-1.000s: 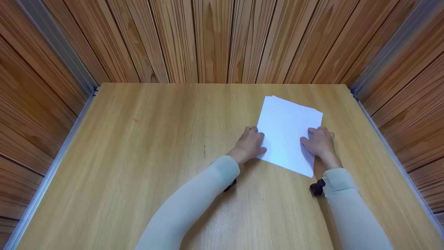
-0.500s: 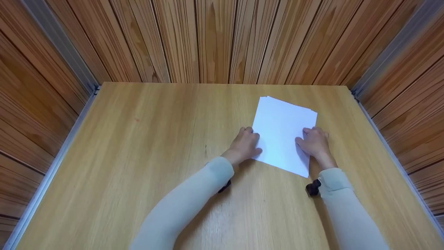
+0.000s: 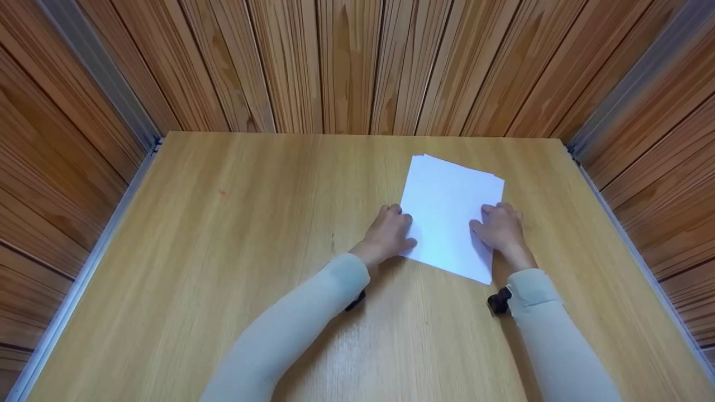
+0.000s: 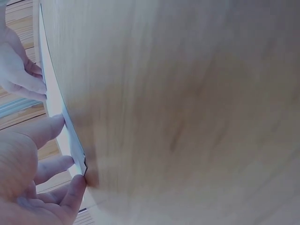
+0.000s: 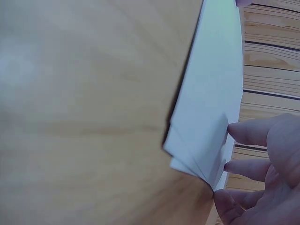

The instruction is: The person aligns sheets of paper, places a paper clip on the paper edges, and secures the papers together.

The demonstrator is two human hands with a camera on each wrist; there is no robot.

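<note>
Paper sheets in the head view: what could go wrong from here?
Slipping out of line: the paper sheets are not flush, with offset corners showing in the right wrist view, so they could slide apart if moved.

Bending or creasing: the left hand and right hand hold opposite side edges, so an uneven squeeze inward might buckle the sheets.

We see the paper (image 3: 447,215) lie farther left on the table (image 3: 251,251) than a second ago, closer to its middle and with a wider gap to its right edge. We find the left hand (image 3: 386,231) and right hand (image 3: 501,228) farther left too, the left sleeve (image 3: 296,321) and right sleeve (image 3: 558,340) shifting the same way.
</note>
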